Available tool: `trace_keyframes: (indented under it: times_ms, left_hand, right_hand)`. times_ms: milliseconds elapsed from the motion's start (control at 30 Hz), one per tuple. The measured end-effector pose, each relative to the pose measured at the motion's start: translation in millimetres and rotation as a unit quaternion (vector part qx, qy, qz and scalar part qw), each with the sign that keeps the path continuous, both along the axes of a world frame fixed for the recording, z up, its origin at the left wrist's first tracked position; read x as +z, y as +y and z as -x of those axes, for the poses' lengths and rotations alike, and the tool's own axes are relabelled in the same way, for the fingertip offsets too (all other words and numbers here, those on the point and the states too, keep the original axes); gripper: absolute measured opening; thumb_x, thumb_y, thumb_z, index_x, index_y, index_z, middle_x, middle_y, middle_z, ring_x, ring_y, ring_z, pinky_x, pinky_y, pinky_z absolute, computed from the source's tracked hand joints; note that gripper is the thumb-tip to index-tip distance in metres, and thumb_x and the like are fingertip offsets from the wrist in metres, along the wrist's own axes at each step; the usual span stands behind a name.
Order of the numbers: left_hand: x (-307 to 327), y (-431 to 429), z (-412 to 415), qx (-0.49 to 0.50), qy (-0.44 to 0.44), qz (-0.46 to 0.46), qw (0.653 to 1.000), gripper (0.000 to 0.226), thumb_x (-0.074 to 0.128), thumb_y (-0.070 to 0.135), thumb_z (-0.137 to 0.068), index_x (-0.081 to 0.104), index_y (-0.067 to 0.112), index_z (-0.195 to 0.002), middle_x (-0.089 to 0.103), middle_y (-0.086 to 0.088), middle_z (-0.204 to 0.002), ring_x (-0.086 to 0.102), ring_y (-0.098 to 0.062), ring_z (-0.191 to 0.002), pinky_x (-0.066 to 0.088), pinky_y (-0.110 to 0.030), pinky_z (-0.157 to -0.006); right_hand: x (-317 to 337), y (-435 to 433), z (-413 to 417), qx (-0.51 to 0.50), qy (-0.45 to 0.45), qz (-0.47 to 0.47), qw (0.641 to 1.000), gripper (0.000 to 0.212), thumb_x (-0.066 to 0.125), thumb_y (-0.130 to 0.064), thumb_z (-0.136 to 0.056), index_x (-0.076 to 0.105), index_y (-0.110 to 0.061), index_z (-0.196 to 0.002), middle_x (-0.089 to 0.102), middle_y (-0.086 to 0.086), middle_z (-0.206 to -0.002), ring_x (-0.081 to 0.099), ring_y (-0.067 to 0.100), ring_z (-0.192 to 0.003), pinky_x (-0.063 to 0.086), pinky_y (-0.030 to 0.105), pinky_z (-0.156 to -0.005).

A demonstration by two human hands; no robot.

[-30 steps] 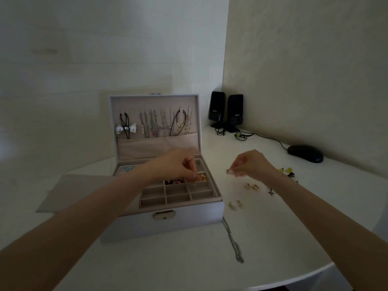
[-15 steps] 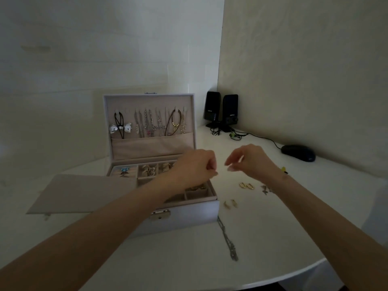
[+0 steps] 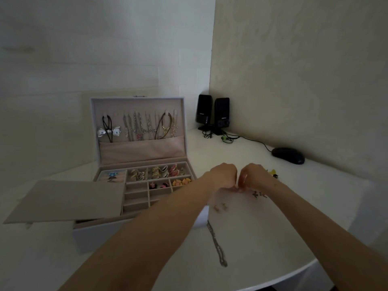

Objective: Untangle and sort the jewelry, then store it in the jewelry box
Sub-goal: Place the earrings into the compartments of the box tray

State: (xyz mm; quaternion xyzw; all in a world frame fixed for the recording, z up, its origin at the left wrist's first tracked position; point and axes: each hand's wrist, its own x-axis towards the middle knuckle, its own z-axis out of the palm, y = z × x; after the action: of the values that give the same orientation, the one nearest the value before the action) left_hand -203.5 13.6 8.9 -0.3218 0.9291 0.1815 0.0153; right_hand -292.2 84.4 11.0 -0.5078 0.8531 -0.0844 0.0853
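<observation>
1. Beige insert panel point(image 3: 63, 198) overhangs the box's left end, likely parked there to expose the cells.
2. Jewelry box point(image 3: 94, 236) is open with its lid upright. Necklaces point(image 3: 142, 127) hang on the lid hooks, which probably keeps the chains apart. Earrings point(image 3: 163, 172) sit sorted in the rear cells; some nearer cells look bare.
3. Unsorted on the table point(image 3: 273, 227), right of the box: a chain point(image 3: 217, 244) and a gold pair point(image 3: 220, 207).
4. Left hand point(image 3: 223, 175): fingers curled down, tips meeting the right hand's. Can't tell if anything is held.
5. Right hand point(image 3: 255, 177): same curl and just as unclear. Looks like a two-handed pick or untangle.
6. Dark piece point(image 3: 259, 194) and yellow piece point(image 3: 272, 172) lie just beside the right wrist, not yet stored.
7. Mouse point(image 3: 288, 155) is well apart at the back.
</observation>
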Motion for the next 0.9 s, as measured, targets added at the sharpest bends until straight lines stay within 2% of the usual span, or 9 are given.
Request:
trace_keyframes:
  times_ms: [100, 200, 267, 333, 433, 567, 700, 800, 900]
  left_hand:
    - [0.5, 0.0, -0.5, -0.002, 0.0, 0.016, 1.0, 0.033, 0.071, 0.023, -0.082, 0.065, 0.0, -0.105, 0.06, -0.01, -0.093, 0.057, -0.024, -0.086, 0.044, -0.03, -0.073]
    - [12.2, 4.5, -10.6, 0.006, 0.035, 0.051, 0.998, 0.022, 0.068, 0.011, -0.083, 0.065, 0.002, -0.103, 0.066, -0.013, -0.1, 0.064, -0.027, -0.094, 0.049, -0.032, -0.078]
    - [29.2, 5.8, -28.9, 0.007, 0.066, 0.062, 0.996, 0.016, 0.07, 0.012, -0.082, 0.064, 0.008, -0.096, 0.069, -0.009, -0.097, 0.065, -0.023, -0.091, 0.052, -0.034, -0.084]
    - [48.1, 6.6, -57.7, 0.007, 0.091, 0.066, 0.994, 0.014, 0.074, 0.017, -0.079, 0.061, 0.015, -0.086, 0.067, -0.001, -0.088, 0.063, -0.016, -0.083, 0.052, -0.034, -0.082]
    - [68.4, 9.3, -107.0, 0.016, 0.103, 0.067, 0.992, 0.015, 0.075, 0.019, -0.078, 0.06, 0.019, -0.08, 0.053, 0.012, -0.073, 0.051, -0.004, -0.069, 0.045, -0.025, -0.068]
    - [73.1, 13.0, -150.5, 0.018, 0.081, 0.032, 0.996, 0.015, 0.073, 0.014, -0.08, 0.06, 0.021, -0.078, 0.051, 0.013, -0.069, 0.046, 0.001, -0.061, 0.035, -0.017, -0.055]
    - [67.4, 15.2, -163.7, -0.009, 0.042, 0.016, 0.999, 0.011, 0.073, 0.016, -0.08, 0.063, 0.02, -0.078, 0.053, 0.013, -0.069, 0.047, 0.0, -0.062, 0.036, -0.017, -0.057]
    - [63.8, 14.2, -165.8, 0.004, 0.049, 0.028, 0.998, 0.006, 0.069, 0.021, -0.083, 0.067, 0.018, -0.088, 0.055, 0.014, -0.077, 0.048, 0.002, -0.07, 0.038, -0.016, -0.064]
    - [60.6, 18.2, -154.8, 0.018, 0.099, 0.036, 0.994, 0.008, 0.068, 0.022, -0.084, 0.065, 0.018, -0.091, 0.056, 0.013, -0.081, 0.051, 0.001, -0.075, 0.044, -0.02, -0.07]
  right_hand:
    - [1.3, -1.6, -1.3, 0.01, 0.005, 0.005, 1.0, 0.029, 0.078, -0.015, -0.075, 0.072, -0.005, -0.101, 0.068, 0.009, -0.108, 0.062, 0.021, -0.102, 0.047, 0.026, -0.082]
    - [7.1, 1.2, -6.7, 0.026, -0.008, 0.036, 0.999, 0.022, 0.08, -0.013, -0.072, 0.072, -0.008, -0.092, 0.069, 0.004, -0.094, 0.064, 0.016, -0.089, 0.045, 0.022, -0.074]
    - [17.2, 8.0, -15.5, 0.042, -0.09, 0.085, 0.991, 0.016, 0.081, -0.009, -0.071, 0.071, -0.009, -0.083, 0.069, 0.001, -0.077, 0.065, 0.008, -0.068, 0.049, 0.017, -0.067]
    - [30.5, 18.0, -31.2, 0.073, -0.205, 0.145, 0.965, 0.013, 0.08, -0.003, -0.071, 0.069, -0.007, -0.077, 0.069, 0.002, -0.067, 0.064, 0.003, -0.054, 0.048, 0.011, -0.055]
    - [48.7, 28.1, -59.2, 0.129, -0.279, 0.193, 0.932, 0.009, 0.077, 0.001, -0.072, 0.071, -0.004, -0.078, 0.071, 0.007, -0.068, 0.065, 0.005, -0.055, 0.048, 0.01, -0.053]
    - [58.1, 27.2, -94.1, 0.181, -0.265, 0.174, 0.931, 0.013, 0.08, -0.005, -0.07, 0.072, -0.015, -0.071, 0.071, 0.002, -0.069, 0.065, -0.001, -0.059, 0.046, 0.007, -0.055]
    - [54.1, 23.3, -106.5, 0.207, -0.239, 0.126, 0.94, 0.023, 0.081, -0.008, -0.07, 0.07, -0.028, -0.065, 0.064, -0.014, -0.061, 0.059, -0.008, -0.057, 0.046, 0.006, -0.06]
    - [49.8, 24.4, -99.4, 0.194, -0.23, 0.134, 0.944, 0.017, 0.08, -0.01, -0.072, 0.074, -0.025, -0.077, 0.063, -0.014, -0.067, 0.056, -0.008, -0.058, 0.042, 0.005, -0.057]
    - [46.5, 29.5, -75.6, 0.15, -0.202, 0.166, 0.954, 0.016, 0.079, -0.017, -0.074, 0.075, -0.021, -0.089, 0.065, -0.012, -0.072, 0.054, -0.009, -0.059, 0.037, 0.004, -0.054]
